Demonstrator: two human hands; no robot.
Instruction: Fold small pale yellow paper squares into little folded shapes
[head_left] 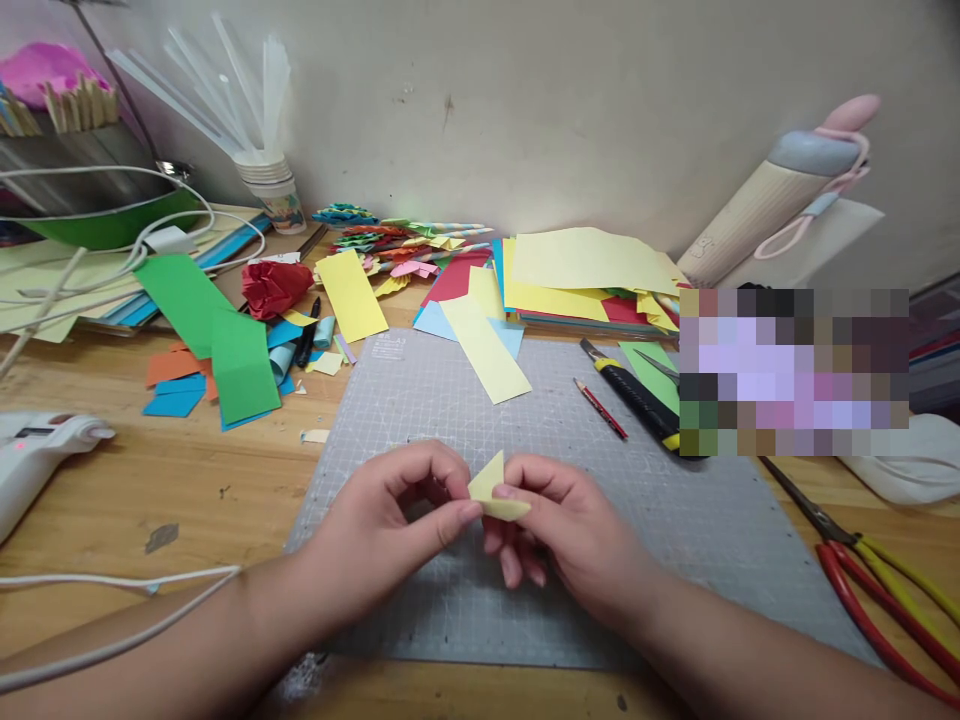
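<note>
Both the left hand (416, 520) and right hand (559, 520), fingers closed in a pinch, hold a folded pale-yellow paper (495, 492) above the grey cutting mat (420, 610). A red pencil (601, 408) and black-and-yellow cutter (637, 395) lie beyond; scissors (847, 540) overlap the mat's right edge.
</note>
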